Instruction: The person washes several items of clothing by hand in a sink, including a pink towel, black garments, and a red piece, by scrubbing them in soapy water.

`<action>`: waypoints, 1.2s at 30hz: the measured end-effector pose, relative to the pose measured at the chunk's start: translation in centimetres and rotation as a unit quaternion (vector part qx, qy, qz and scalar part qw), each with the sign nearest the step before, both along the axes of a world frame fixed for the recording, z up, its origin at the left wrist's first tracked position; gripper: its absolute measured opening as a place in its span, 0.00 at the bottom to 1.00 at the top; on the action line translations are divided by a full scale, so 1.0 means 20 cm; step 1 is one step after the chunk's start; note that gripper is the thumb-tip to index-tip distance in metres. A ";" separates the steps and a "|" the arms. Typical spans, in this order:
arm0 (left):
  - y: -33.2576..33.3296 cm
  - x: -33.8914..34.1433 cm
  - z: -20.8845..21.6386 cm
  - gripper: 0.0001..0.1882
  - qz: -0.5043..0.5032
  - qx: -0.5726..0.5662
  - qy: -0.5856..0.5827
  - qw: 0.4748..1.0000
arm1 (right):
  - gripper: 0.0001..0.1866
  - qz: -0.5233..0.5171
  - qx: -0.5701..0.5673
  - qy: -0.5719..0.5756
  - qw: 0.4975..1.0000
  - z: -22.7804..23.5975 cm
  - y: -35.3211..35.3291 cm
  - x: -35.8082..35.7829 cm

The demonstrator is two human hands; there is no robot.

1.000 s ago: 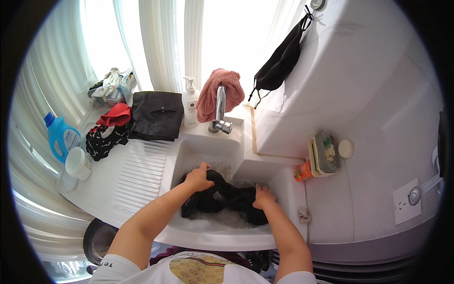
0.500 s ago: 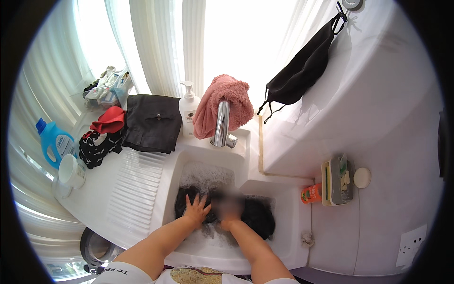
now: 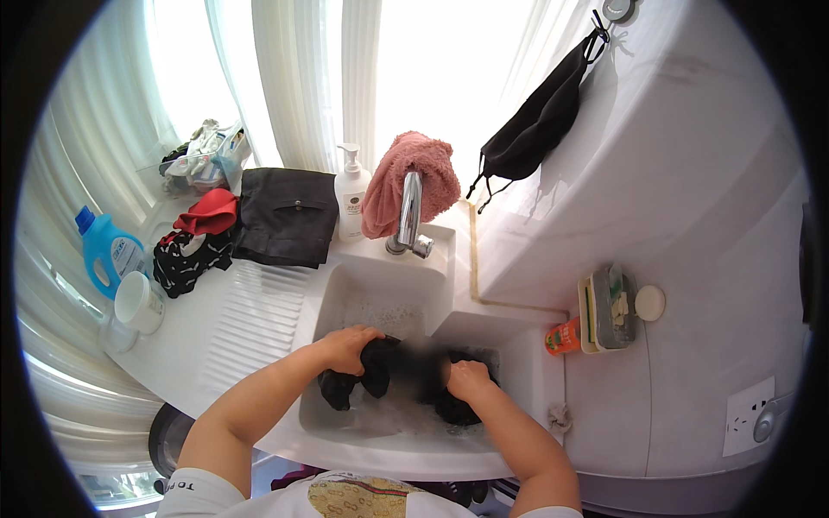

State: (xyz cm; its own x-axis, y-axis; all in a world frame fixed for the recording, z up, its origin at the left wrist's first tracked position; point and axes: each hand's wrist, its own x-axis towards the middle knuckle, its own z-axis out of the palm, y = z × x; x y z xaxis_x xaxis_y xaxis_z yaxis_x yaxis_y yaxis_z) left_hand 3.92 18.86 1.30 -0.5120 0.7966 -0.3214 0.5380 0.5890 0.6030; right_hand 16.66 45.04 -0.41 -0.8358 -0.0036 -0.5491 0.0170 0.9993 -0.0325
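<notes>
Wet black cloth lies bunched across the soapy water of a white sink. My left hand is closed round its left part, fingers curled over the top, and a fold hangs down beneath. On the other side my right hand grips the same dark cloth, its knuckles upward. A blurred patch between the hands hides the middle of the cloth. Behind the sink rises a chrome faucet with a pink towel draped over it.
Left of the sink is a ribbed washboard slope. Folded dark trousers, a white pump bottle, a blue detergent bottle and a white tub stand along the counter. An orange bottle and wall holder are right.
Both hands have moved apart. The left, spread flat before, has closed on the cloth and lifted part of it; the right has shifted right. The view has tilted slightly.
</notes>
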 end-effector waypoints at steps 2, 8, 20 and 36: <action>-0.08 -0.09 0.14 0.39 -0.006 0.052 -0.039 0.998 | 0.18 -0.037 0.003 0.015 0.999 0.04 0.11 0.01; -0.15 -0.04 0.11 0.35 0.018 0.067 0.002 0.998 | 0.32 -0.001 0.046 -0.126 0.991 0.13 0.05 -0.08; 0.11 0.27 -0.33 0.72 -0.012 -0.292 0.056 0.955 | 0.51 0.078 -0.016 0.014 0.997 -0.50 -0.33 -0.07; 0.08 0.15 -0.12 0.31 0.075 0.034 0.068 0.994 | 0.75 -0.085 -0.135 0.034 0.987 -0.44 -0.14 0.06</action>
